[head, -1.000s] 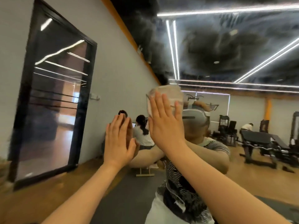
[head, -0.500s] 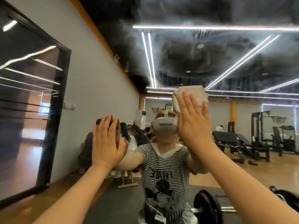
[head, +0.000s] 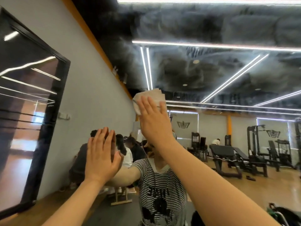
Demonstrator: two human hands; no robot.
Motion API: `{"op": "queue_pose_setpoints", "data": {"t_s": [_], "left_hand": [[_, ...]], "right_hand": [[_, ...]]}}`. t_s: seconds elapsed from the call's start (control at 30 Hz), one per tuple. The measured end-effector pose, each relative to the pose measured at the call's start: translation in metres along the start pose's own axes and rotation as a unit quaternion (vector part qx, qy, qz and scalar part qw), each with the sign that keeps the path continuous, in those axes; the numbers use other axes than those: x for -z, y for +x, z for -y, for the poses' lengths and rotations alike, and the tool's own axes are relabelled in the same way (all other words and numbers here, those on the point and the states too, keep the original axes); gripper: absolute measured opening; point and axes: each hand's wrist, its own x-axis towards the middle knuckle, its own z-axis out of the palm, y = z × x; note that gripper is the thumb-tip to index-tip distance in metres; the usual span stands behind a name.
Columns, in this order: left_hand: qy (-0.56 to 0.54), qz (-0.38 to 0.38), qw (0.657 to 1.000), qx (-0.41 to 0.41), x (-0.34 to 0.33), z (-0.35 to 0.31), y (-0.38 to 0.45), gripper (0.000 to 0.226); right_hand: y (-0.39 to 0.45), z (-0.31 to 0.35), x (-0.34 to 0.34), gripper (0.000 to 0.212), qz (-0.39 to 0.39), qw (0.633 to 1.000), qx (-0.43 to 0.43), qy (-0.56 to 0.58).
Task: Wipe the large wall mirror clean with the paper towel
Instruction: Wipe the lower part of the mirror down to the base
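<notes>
— Where is the job at?

— Mid-wipe, I'd say. Going from the left: the left hand (head: pixel 101 156) lies flat on the mirror (head: pixel 211 70), fingers straight and close together, holding nothing; it looks like a brace. Further right and higher, the right hand (head: pixel 152 121) presses the paper towel (head: pixel 150 97) against the glass with straight, slightly spread fingers. The towel is a folded wad, its top and left edge showing past the fingertips.

— And the next move?

— Probably a firm sweep across or upward. The glass above the towel looks hazy and smeared, so that part seems undone. Keep the palm flat so the wad doesn't slip out.

— Anything around it?

— A black-framed panel (head: pixel 29 111) on the grey wall at far left. In the reflection: the person's striped shirt (head: pixel 160 181), people sitting behind, weight benches (head: pixel 226 154) to the right.

— In the way?

— Nothing on the glass itself. The upper area is a high reach, which may be the hard part.
</notes>
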Motion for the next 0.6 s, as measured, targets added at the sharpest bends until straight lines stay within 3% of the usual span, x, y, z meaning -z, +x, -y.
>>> {"op": "queue_pose_setpoints", "data": {"t_s": [0.23,0.4,0.53,0.6], "left_hand": [[0.015,0.017,1.0,0.005,0.002,-0.002,0.001,0.067],[0.023,0.008,1.0,-0.001,0.003,-0.002,0.0,0.066],[0.021,0.011,1.0,-0.002,0.003,-0.002,0.0,0.066],[0.015,0.012,1.0,0.002,0.002,-0.002,-0.001,0.067]], "right_hand": [[-0.052,-0.111,-0.002,0.056,-0.052,0.988,-0.144,0.03],[-0.044,-0.089,-0.003,0.063,-0.052,0.966,-0.247,0.054],[-0.018,-0.019,-0.006,0.066,-0.04,0.996,-0.073,0.034],[-0.013,-0.004,-0.005,0.064,-0.014,0.999,-0.03,0.028]]}}
